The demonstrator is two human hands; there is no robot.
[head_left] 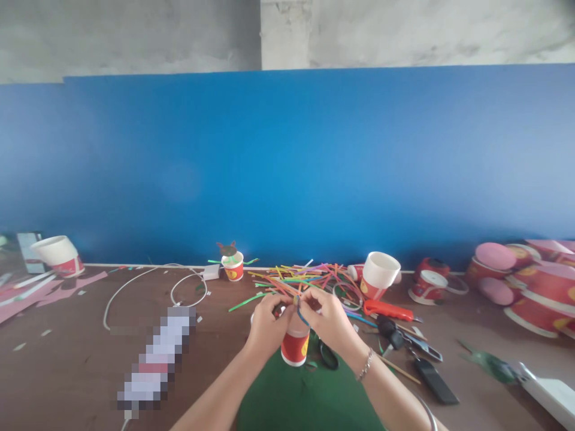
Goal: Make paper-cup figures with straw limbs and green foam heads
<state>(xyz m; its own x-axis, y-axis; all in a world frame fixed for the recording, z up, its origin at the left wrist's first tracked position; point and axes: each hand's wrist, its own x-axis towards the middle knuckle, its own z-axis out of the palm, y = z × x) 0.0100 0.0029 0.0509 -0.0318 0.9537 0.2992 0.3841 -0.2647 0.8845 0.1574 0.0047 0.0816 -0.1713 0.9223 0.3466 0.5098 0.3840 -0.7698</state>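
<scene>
My left hand (270,323) and my right hand (331,318) meet above a red-and-white paper cup (294,352), which stands over a green sheet (309,398). A thin blue strip (302,315) like a pipe cleaner curves down from my right fingertips, beside the cup's upper part. Both hands are closed in a pinch. What sits between my left fingertips is hidden. Just beyond the hands lies a loose heap of coloured pipe cleaners (299,278). Black scissor handles (329,354) show under my right hand.
Behind stands a small cup (232,267) with green arms and a dark head, beside a white charger (211,272). To the right are a taller cup (380,274), a red-orange cutter (389,310), keys (390,332) and stacked cups (539,299). A power strip (157,359) lies left.
</scene>
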